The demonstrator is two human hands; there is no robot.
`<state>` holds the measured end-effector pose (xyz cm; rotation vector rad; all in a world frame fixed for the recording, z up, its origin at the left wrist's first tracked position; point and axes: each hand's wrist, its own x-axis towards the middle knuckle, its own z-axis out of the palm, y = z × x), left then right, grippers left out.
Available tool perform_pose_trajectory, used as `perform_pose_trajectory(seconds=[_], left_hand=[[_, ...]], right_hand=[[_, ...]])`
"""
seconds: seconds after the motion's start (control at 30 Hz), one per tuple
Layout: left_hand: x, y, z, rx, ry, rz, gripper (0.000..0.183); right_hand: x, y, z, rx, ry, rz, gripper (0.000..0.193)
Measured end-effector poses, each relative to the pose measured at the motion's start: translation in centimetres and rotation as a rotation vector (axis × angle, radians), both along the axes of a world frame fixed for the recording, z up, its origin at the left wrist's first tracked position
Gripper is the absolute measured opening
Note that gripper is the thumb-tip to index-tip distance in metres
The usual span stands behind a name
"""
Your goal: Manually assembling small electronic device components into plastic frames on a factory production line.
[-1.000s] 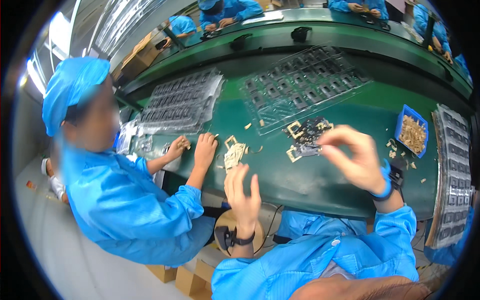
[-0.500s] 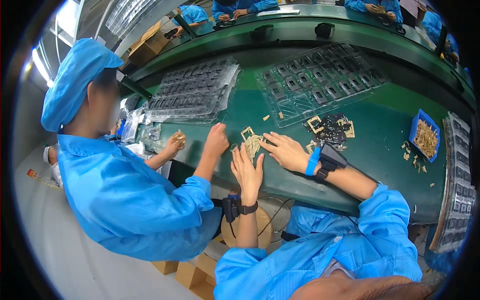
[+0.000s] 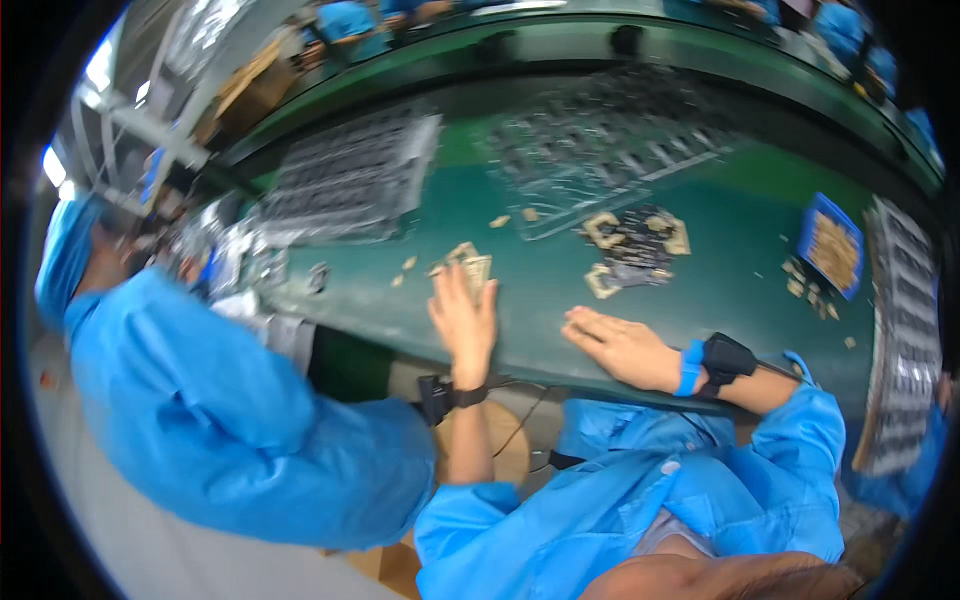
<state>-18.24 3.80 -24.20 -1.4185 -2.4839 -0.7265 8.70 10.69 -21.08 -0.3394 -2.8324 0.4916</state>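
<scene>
My left hand [image 3: 463, 325] lies over a small pile of beige flat frame-shaped pieces [image 3: 480, 267], its fingers stretched forward and touching or just above them. Part of that pile is hidden under the fingertips. Closer to the table's near edge, my right hand [image 3: 628, 350] is held palm down with straight fingers and nothing visible in it. Beyond it sits a heap of thin black parts [image 3: 640, 240] mixed with several beige frames [image 3: 601, 231]. A few loose beige bits [image 3: 499, 221] are scattered past my left hand.
Clear plastic trays of black framed parts [image 3: 620, 130] lie at the back, with another tray stack [image 3: 345, 175] at back left. On the right are a blue bin [image 3: 822, 206] of beige bits and upright trays [image 3: 903, 340]. A blue-clad co-worker [image 3: 230, 400] is close at left.
My right hand has drawn away from the beige pile, rightward and nearer. My left hand now reaches over the pile. The co-worker has turned left, hands off the near table, and the view has shifted.
</scene>
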Motion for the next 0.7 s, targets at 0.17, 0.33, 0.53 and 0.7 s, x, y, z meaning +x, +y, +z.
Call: perform_pose_trajectory(seconds=[0.17,0.33,0.53,0.7], left_hand=[[2.5,-0.2,1.4,0.045,-0.101,-0.032,0.063],[8.9,-0.6,3.4,-0.016,-0.196,-0.318,0.057],[13.3,0.7,3.9,-0.137,-0.262,-0.494,0.068],[14.3,2.2,3.0,-0.187,-0.203,-0.512,0.078]], right_hand=[[5.2,0.1,-0.2,0.061,0.014,0.058,0.046],[12.7,1.8,1.3,0.124,0.004,-0.268,0.042],[19.5,4.2,3.1,0.160,0.058,-0.729,0.049],[18.5,5.7,2.8,0.101,0.054,-0.673,0.051]])
